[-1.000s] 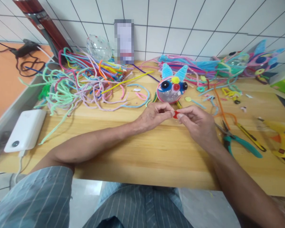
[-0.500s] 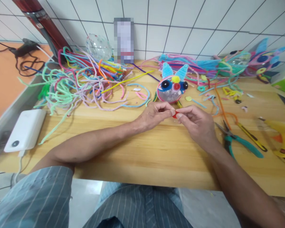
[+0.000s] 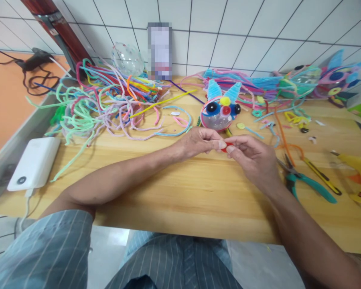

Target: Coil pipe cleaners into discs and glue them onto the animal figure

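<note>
Between both sets of fingertips I pinch a small red piece (image 3: 228,147), mostly covered; it resembles a coiled pipe cleaner, but its exact shape is hidden. My left hand (image 3: 203,142) grips it from the left, thumb and fingers closed. From the right, my right hand (image 3: 251,157) pinches the same piece. Just behind them stands a clear-bodied animal figure (image 3: 218,120) with light-blue fuzzy ears, blue-ringed black eyes, a red and pink nose and a yellow spot on its forehead. A yellow disc (image 3: 240,126) lies on the table right of the figure.
Tangled pipe cleaners (image 3: 81,112) cover the table's left back, near a white power bank (image 3: 34,162). On the right lie teal-handled pliers (image 3: 313,185), a yellow craft knife (image 3: 321,175) and a yellow glue gun (image 3: 356,170). A phone (image 3: 160,50) leans against the tiled wall.
The view has shifted slightly, so most things appear a little further right. Both hands still pinch the red piece, of which slightly more shows now.
</note>
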The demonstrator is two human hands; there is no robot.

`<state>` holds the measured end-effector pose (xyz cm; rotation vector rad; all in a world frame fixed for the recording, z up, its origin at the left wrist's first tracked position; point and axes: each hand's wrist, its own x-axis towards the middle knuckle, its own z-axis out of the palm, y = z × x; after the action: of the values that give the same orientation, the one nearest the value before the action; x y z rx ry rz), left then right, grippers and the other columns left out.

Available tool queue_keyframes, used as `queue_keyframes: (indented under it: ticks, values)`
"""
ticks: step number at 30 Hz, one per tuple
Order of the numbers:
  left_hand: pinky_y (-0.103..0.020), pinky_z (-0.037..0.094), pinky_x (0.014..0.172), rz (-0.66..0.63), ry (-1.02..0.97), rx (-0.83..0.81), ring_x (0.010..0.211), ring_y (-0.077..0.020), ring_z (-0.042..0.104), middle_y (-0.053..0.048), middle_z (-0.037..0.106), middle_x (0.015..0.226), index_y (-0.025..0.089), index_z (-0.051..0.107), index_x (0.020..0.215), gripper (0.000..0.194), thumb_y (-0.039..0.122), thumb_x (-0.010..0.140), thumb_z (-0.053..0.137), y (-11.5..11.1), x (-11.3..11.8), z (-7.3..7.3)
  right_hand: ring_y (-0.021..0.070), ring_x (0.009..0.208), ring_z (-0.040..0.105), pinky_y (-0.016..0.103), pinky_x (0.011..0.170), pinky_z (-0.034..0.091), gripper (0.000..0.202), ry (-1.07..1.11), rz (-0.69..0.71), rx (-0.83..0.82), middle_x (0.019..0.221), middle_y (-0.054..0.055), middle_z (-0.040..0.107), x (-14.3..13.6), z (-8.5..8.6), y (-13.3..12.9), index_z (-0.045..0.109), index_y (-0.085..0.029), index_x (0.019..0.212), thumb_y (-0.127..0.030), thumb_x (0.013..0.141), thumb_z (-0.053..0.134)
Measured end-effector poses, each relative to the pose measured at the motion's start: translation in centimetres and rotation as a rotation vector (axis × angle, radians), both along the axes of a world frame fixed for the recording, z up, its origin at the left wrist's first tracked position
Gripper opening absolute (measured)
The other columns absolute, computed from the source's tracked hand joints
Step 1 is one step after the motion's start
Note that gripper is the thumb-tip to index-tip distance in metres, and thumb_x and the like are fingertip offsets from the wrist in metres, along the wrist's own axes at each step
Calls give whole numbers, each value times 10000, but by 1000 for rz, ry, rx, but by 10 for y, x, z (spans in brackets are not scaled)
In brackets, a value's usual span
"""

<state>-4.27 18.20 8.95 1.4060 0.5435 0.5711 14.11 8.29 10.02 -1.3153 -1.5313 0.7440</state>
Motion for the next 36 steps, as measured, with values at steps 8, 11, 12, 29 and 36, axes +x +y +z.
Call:
queue_keyframes:
  ticks: [8,11,12,29,36]
  values:
    - [-218,381,551,-15,-71,-109,570,-54,494,-23,719,753,135,738,823,486,589,730,884,-2,2,-10,151,653,665,306,621,552,80,22,-42,-13,752,-14,731,2,-1,1,758,-258,975,-270,898,736]
    - [-226,389,571,-11,-120,-176,581,-54,500,-20,717,787,141,742,870,458,560,752,882,-6,3,-13,150,629,649,305,600,538,97,15,-65,-1,725,-20,716,3,-2,2,752,-258,978,-300,892,758]
    - [-227,387,572,-6,-131,-196,582,-53,498,-18,717,798,144,743,882,446,548,757,883,-8,3,-13,151,633,653,308,607,543,103,17,-71,4,731,-20,719,3,-2,2,751,-259,983,-305,891,762]
    - [-221,389,566,-54,-158,-155,583,-52,512,-21,728,770,137,744,846,402,506,779,890,-3,1,-16,159,716,701,303,654,580,127,50,3,-4,814,1,748,2,-3,1,739,-255,1028,-308,915,764]
    - [-211,378,562,25,-103,-162,575,-48,488,-19,729,777,140,749,861,405,512,765,877,-9,2,-15,147,720,699,289,677,573,88,36,1,17,816,-1,755,4,-5,4,745,-243,1002,-234,916,730]
